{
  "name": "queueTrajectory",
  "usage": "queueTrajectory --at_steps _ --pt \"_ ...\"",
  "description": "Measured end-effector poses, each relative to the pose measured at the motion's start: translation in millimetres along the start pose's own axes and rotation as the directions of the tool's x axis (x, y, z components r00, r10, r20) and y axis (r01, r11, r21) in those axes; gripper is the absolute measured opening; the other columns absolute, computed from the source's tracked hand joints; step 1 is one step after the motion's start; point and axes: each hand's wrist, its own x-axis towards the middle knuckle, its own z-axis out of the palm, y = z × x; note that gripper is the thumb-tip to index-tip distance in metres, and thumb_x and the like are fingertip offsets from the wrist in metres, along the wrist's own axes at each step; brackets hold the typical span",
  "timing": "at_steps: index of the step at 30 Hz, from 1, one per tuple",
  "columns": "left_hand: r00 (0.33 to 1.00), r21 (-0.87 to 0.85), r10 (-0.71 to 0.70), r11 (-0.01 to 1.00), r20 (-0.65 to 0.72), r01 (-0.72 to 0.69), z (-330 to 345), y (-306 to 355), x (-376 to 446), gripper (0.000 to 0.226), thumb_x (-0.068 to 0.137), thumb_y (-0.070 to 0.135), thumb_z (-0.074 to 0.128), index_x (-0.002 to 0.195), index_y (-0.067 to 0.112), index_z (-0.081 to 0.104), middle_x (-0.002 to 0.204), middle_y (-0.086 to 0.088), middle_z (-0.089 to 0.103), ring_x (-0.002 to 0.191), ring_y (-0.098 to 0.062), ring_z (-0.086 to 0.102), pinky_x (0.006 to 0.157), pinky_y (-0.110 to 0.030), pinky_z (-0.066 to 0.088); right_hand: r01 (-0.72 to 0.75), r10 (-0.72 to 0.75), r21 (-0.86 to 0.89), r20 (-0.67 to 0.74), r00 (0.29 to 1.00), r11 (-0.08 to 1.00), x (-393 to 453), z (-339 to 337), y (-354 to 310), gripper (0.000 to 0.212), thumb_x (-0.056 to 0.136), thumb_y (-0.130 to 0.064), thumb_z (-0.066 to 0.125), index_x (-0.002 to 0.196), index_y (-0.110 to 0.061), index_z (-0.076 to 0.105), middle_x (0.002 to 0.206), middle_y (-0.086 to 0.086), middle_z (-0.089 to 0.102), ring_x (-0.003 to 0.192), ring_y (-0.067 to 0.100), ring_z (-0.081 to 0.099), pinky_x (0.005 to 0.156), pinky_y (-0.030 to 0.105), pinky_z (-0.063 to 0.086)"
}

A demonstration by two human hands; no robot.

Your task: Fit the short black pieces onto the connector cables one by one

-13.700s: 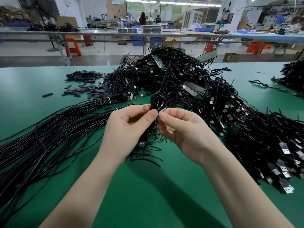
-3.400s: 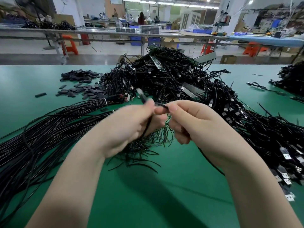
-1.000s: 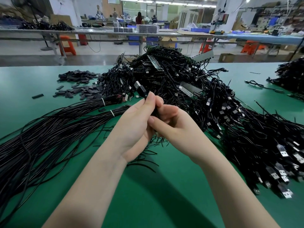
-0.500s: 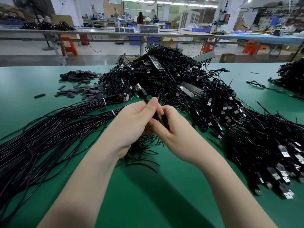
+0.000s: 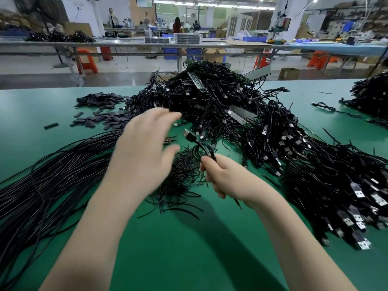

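The left hand point(image 5: 144, 150) is spread, fingers apart, holding nothing. The short black pieces point(image 5: 100, 114) lie beyond it and to its left, so it is the nearer hand. The right hand point(image 5: 222, 177) grips the cable point(image 5: 199, 143), whose plug end points up and away from this hand.

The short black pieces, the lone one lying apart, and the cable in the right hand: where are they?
Short black pieces point(image 5: 98, 101), head view, middle of the far heap.
Lone piece point(image 5: 51, 125), head view, its middle.
Held cable point(image 5: 190, 135), head view, near its plug end.
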Motion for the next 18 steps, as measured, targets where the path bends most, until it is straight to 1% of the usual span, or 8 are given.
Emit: queueTrajectory --at_steps 2,4,7,9,11,12,15,18 --pt "0.945 0.258 0.229 0.922 0.234 -0.287 14 9 -1 0.07 0.09 0.034 0.064 0.15 0.035 0.029 0.161 0.005 0.02 0.147 -0.022 0.015 0.119 -0.037 0.009 -0.008 0.014 -0.039 0.136 0.991 0.999 0 -1 8 0.028 0.103 -0.034 0.035 0.083 -0.017 0.044 0.068 0.001 0.041 0.049 0.015 0.035 0.047 0.029 0.035" --pt "0.866 0.261 0.28 0.875 0.414 -0.407 33 16 -8 0.056 0.095 0.029 0.056 0.146 0.035 0.032 0.156 0.009 0.031 0.145 -0.016 0.023 0.118 -0.036 0.008 -0.002 0.046 -0.165 0.262 0.964 0.986 0 1 13 0.028 0.103 -0.035 0.036 0.082 -0.018 0.045 0.07 0.0 0.043 0.049 0.014 0.038 0.045 0.025 0.038" --pt "0.803 0.158 0.162 0.94 0.574 -0.303 50 18 -24 0.039 0.097 0.038 0.053 0.133 0.025 0.044 0.131 0.006 0.054 0.121 -0.019 0.053 0.1 -0.035 0.042 -0.04 0.131 -0.241 0.375 0.918 0.97 -2 0 24 0.03 0.104 -0.037 0.035 0.081 -0.022 0.047 0.071 -0.001 0.042 0.054 0.013 0.038 0.05 0.025 0.038" --pt "0.771 0.167 0.091 0.954 0.63 -0.25 59 21 -35 0.044 0.092 0.048 0.058 0.125 0.022 0.045 0.123 0.002 0.056 0.111 -0.025 0.059 0.083 -0.034 0.046 -0.063 0.168 -0.241 0.441 0.882 0.968 -6 -1 30 0.032 0.104 -0.036 0.034 0.081 -0.02 0.048 0.068 -0.002 0.039 0.053 0.011 0.036 0.052 0.026 0.037" --pt "0.772 0.218 0.086 0.934 0.63 -0.282 67 21 -44 0.038 0.093 0.051 0.055 0.117 0.021 0.051 0.114 0.0 0.059 0.102 -0.026 0.063 0.072 -0.032 0.044 -0.074 0.188 -0.241 0.493 0.849 0.968 -8 -2 35 0.031 0.105 -0.035 0.034 0.086 -0.016 0.051 0.068 0.0 0.037 0.054 0.011 0.035 0.051 0.027 0.036" --pt "0.819 0.202 0.141 0.933 0.556 -0.298 69 21 -48 0.035 0.09 0.051 0.06 0.108 0.021 0.057 0.105 -0.001 0.062 0.091 -0.024 0.067 0.065 -0.029 0.043 -0.066 0.192 -0.259 0.499 0.845 0.964 -9 -3 36 0.03 0.104 -0.036 0.036 0.089 -0.015 0.052 0.068 0.001 0.038 0.055 0.012 0.035 0.051 0.027 0.036" --pt "0.848 0.234 0.265 0.885 0.459 -0.403 69 17 -59 0.042 0.048 0.048 0.093 0.062 0.021 0.063 0.055 0.002 0.056 0.036 -0.014 0.055 0.033 -0.018 0.025 0.057 0.187 -0.494 0.429 0.884 0.868 -9 -2 34 0.036 0.101 -0.044 0.039 0.092 -0.014 0.055 0.077 0.003 0.054 0.063 0.014 0.049 0.059 0.023 0.044" --pt "0.849 0.237 0.274 0.881 0.452 -0.41 78 9 -68 0.035 0.061 0.04 0.09 0.069 0.018 0.064 0.06 0.002 0.057 0.038 -0.015 0.056 0.035 -0.018 0.024 0.123 0.148 -0.686 0.322 0.935 0.717 -12 4 39 0.047 0.1 -0.051 0.036 0.1 -0.008 0.056 0.098 0.013 0.063 0.088 0.027 0.057 0.076 0.035 0.045"
